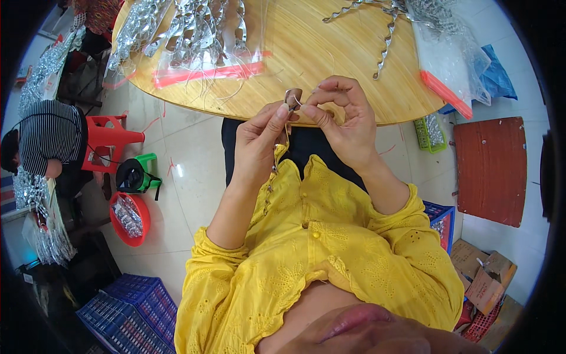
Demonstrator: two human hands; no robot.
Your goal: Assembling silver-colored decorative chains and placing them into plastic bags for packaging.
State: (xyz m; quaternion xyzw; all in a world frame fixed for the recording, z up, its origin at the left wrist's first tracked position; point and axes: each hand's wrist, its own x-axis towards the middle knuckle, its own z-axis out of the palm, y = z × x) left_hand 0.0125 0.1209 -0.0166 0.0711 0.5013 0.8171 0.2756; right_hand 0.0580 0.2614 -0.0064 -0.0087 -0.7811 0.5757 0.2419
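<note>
My left hand (259, 133) pinches the top of a shiny twisted metal strip (293, 96) between thumb and fingers, just beyond the near edge of the wooden table (330, 53). The lower part of the strip hangs below that hand, in front of my yellow top. My right hand (348, 121) is closed in a pinch at a thin white string (297, 100) by the strip's upper end. Whether the string passes through a hole there is too small to tell. Beyond my hands, a clear bag (203, 50) of silvery twisted strips lies on the table.
Loose twisted strips (384, 52) and plastic bags (448, 53) lie at the table's far right. A person in a striped top (50, 138) works at the left, by a red stool (109, 138), a green stool (144, 171) and a red basin (141, 221). Blue crates (132, 310) stand lower left.
</note>
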